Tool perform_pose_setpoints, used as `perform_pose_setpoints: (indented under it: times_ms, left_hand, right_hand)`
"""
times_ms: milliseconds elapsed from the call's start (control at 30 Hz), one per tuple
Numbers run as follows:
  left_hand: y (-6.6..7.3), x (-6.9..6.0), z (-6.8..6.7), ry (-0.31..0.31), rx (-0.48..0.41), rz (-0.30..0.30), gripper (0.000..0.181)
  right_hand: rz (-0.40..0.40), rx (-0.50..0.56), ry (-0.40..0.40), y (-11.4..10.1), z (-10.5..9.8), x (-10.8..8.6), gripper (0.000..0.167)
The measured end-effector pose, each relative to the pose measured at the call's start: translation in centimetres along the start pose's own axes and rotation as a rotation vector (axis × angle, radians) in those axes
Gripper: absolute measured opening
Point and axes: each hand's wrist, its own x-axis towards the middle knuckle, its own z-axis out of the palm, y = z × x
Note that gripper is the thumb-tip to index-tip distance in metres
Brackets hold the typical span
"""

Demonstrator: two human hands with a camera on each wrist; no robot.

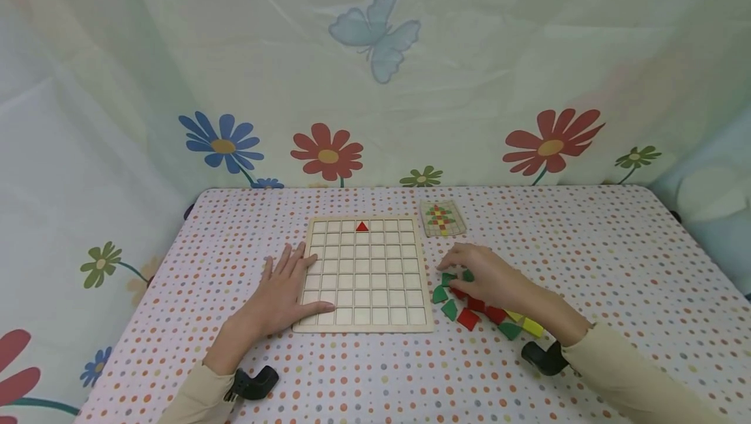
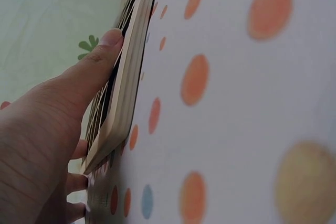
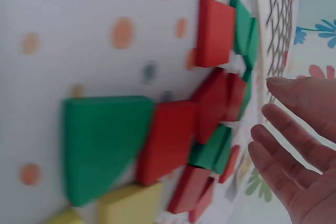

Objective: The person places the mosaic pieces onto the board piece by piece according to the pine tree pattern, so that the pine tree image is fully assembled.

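Observation:
A light wooden grid board (image 1: 370, 281) lies flat on the dotted cloth, with one red triangle (image 1: 362, 227) in its top row. My left hand (image 1: 280, 299) rests on the board's left side, fingers spread; in the left wrist view the thumb (image 2: 94, 69) lies on the board's edge. Over a loose pile right of the board hovers my right hand (image 1: 489, 275), its fingers slightly bent. Nothing shows between those fingers in the right wrist view. The pile holds red squares (image 1: 468, 319), green pieces with a curved edge (image 1: 440, 294) and yellow pieces (image 1: 532, 327), some hidden beneath the hand.
Beyond the pile, near the board's upper right corner, lies a small card (image 1: 458, 215) with a tree-like pattern of coloured shapes. A flowered cloth backdrop (image 1: 457, 85) rises behind the table's far edge. Each wrist carries a black camera mount (image 1: 255, 385).

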Motion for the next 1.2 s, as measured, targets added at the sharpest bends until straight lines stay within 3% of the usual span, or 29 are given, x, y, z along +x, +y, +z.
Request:
perform_pose_setpoints:
  times_ms: [500, 867, 1200]
  left_hand:
    - [-0.1, 0.0, 0.1, -0.005, 0.010, -0.008, 0.107]
    - [-0.2, 0.1, 0.1, -0.002, 0.009, -0.010, 0.106]
    - [-0.1, 0.1, 0.1, 0.005, 0.019, -0.006, 0.106]
  right_hand:
    - [-0.043, -0.029, 0.085, 1.4, 2.0, 0.1, 0.017]
    - [0.113, 0.121, -0.027, 1.5, 1.0, 1.9, 0.013]
    - [0.106, 0.119, -0.002, 1.6, 1.1, 1.8, 0.015]
